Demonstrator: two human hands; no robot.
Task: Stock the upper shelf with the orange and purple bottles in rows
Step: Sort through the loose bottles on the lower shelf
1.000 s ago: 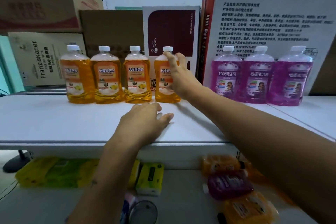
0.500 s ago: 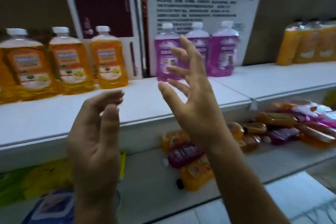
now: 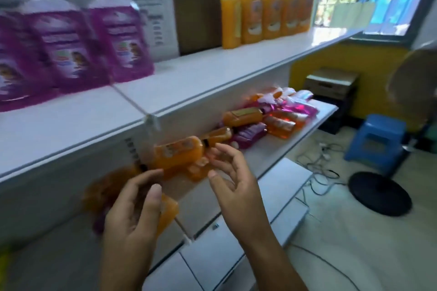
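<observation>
Both hands, left hand (image 3: 132, 215) and right hand (image 3: 233, 186), hover apart and empty before the orange bottles (image 3: 179, 153) heaped on the lower shelf (image 3: 283, 146), where a careless grab could roll neighbours off.

Upper shelf (image 3: 212, 73): we count upright purple bottles (image 3: 118, 38) and an orange bottle row (image 3: 267, 12). Lower shelf (image 3: 279, 160): loose bottles (image 3: 246, 123) lying flat. Our left hand (image 3: 132, 215) and right hand (image 3: 236, 186): raised, holding nothing.
</observation>
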